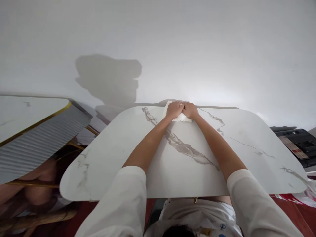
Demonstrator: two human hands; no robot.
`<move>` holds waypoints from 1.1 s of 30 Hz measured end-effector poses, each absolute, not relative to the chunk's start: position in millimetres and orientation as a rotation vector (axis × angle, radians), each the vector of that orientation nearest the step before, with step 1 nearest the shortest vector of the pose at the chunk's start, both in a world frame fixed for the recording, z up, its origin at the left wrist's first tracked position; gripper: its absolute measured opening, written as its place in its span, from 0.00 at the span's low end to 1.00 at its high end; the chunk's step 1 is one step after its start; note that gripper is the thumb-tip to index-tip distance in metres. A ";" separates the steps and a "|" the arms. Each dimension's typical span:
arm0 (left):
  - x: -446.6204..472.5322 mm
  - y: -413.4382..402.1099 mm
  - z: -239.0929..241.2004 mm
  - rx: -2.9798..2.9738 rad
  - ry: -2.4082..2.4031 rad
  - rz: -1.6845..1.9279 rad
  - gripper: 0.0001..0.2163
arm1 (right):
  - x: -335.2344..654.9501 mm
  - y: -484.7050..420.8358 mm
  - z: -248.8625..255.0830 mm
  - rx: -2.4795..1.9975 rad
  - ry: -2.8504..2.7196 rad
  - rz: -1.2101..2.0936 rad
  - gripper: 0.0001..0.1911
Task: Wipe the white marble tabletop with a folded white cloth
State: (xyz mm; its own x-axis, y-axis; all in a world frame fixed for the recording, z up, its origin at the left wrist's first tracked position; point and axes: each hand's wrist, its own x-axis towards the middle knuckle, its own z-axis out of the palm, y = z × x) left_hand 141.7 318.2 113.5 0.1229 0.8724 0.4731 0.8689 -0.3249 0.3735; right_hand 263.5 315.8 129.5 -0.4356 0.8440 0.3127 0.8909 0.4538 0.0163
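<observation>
A white cloth (183,118) lies bunched at the far edge of the white marble-patterned table (192,177), close to the wall. Pressing down on its left part is my left hand (175,110), its fingers curled over the fabric. My right hand (190,110) grips the cloth's right part, touching the left hand at the fingers. Both arms reach straight forward across the tabletop. My fingertips are partly hidden in the folds.
A second marble-look table with a gold rim and grey ribbed side (46,140) stands at the left. At the right is a black case-like object (297,141). A white wall (209,49) rises behind the table. The floor (85,214) is red.
</observation>
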 end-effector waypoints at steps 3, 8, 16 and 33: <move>140.5 304.5 108.1 2.403 1.782 1.005 0.16 | 264.0 300.8 125.2 -1.494 -2.461 -0.271 0.27; 136.5 259.6 100.0 2.476 1.743 0.939 0.16 | 263.9 252.5 119.1 -1.572 -2.505 -0.222 0.31; 129.9 141.4 91.1 2.475 1.659 0.931 0.17 | 265.3 139.4 107.1 -1.518 -2.570 -0.177 0.32; 192.1 31.5 69.9 2.173 1.515 0.923 0.26 | 342.6 13.4 102.7 -1.503 -2.562 -0.150 0.32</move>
